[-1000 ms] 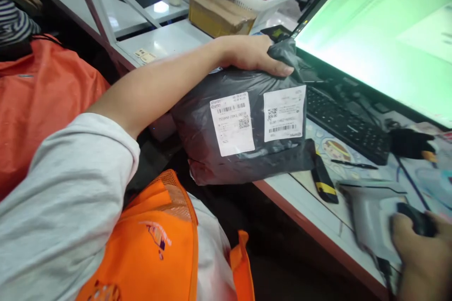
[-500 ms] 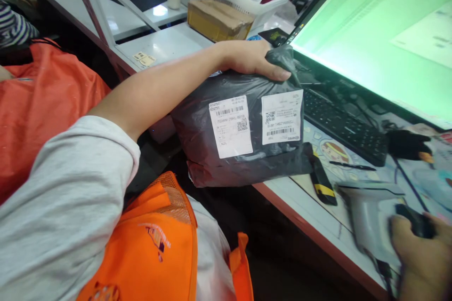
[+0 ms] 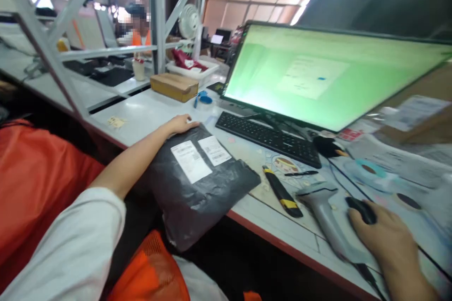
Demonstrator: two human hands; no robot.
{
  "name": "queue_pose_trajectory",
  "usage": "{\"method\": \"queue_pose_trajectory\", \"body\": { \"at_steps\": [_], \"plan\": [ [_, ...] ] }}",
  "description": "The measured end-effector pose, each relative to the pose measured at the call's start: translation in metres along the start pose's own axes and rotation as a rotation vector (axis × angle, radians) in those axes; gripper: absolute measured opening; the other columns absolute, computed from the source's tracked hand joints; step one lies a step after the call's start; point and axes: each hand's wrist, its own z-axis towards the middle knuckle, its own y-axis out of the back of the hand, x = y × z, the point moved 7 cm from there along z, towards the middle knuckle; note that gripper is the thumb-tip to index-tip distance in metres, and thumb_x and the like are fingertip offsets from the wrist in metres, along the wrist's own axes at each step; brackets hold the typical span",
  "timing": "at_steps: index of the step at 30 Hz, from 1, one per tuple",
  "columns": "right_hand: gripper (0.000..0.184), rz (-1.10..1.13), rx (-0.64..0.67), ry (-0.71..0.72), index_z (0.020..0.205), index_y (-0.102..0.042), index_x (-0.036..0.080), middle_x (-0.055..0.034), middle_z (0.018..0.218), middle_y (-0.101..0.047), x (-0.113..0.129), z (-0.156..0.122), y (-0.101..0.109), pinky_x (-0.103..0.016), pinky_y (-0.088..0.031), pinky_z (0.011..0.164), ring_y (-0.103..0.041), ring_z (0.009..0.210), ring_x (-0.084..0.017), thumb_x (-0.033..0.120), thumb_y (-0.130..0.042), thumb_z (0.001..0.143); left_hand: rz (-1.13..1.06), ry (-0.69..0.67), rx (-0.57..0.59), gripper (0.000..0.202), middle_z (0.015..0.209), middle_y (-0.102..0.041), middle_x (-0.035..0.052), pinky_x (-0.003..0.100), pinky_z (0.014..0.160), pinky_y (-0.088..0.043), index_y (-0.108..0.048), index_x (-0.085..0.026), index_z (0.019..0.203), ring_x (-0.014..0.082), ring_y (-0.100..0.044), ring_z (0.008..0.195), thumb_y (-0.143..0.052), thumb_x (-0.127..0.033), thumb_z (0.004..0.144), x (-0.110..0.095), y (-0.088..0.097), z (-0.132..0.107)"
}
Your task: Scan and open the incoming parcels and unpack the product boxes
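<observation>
My left hand is closed on the far edge of a black plastic mailer bag, and some of its fingers are hidden. Two white printed labels are stuck on the bag, one of them the larger label. The bag lies tilted over the table's front edge, its near end hanging past it. At the right, my right hand is wrapped over a black computer mouse. Between bag and mouse lie a grey barcode scanner and a black and yellow box cutter.
Behind the bag is a black keyboard under a lit monitor. A cardboard box, blue tape and a white basket stand farther back. A pen lies near the keyboard. A person is beyond the metal frame.
The bag has gone from held up above the table edge to lying over it, lowered by my left hand. The view has lifted and shows more of the room. My right hand stays on the mouse.
</observation>
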Motion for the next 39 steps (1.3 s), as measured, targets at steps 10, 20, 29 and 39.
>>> {"method": "queue_pose_trajectory", "body": {
  "at_steps": [10,20,29,39],
  "plan": [
    [0.066,0.140,0.027,-0.149,0.135,-0.059,0.008,-0.0225,0.137,-0.063,0.003,0.001,0.011,-0.044,-0.041,0.119,-0.059,0.128,-0.036,0.051,-0.032,0.093,0.063,0.110,-0.214,0.066,0.126,-0.074,0.0152,0.042,0.106,-0.051,-0.068,-0.013,0.120,0.0327,-0.069,0.117,-0.043,-0.064,0.087,0.123,0.041,-0.036],
    [0.072,0.145,0.099,-0.266,0.138,-0.056,0.010,-0.0198,0.141,-0.062,-0.013,0.001,0.001,-0.044,-0.044,0.115,-0.059,0.129,-0.036,0.057,-0.031,0.090,0.156,0.136,-0.288,0.072,0.149,-0.060,0.0139,0.046,0.115,-0.048,-0.068,-0.015,0.128,0.0372,-0.062,0.132,-0.044,-0.066,0.084,0.147,0.020,-0.038],
    [0.059,0.072,0.155,-0.388,0.133,-0.056,0.011,-0.0235,0.121,-0.069,-0.019,-0.001,0.000,-0.048,-0.052,0.099,-0.066,0.109,-0.038,0.051,-0.039,0.092,0.167,0.104,-0.308,0.062,0.146,-0.063,0.0128,0.049,0.117,-0.047,-0.067,-0.021,0.122,0.0364,-0.061,0.133,-0.047,-0.066,0.083,0.162,0.018,-0.027],
    [0.056,0.094,0.132,-0.330,0.139,-0.060,0.017,-0.0143,0.147,-0.058,-0.012,-0.001,0.007,-0.046,-0.047,0.110,-0.059,0.127,-0.033,0.045,-0.034,0.098,0.160,0.110,-0.309,0.063,0.144,-0.064,0.0122,0.051,0.116,-0.048,-0.066,-0.023,0.120,0.0387,-0.062,0.132,-0.047,-0.070,0.083,0.180,0.013,-0.020]
  ]
}}
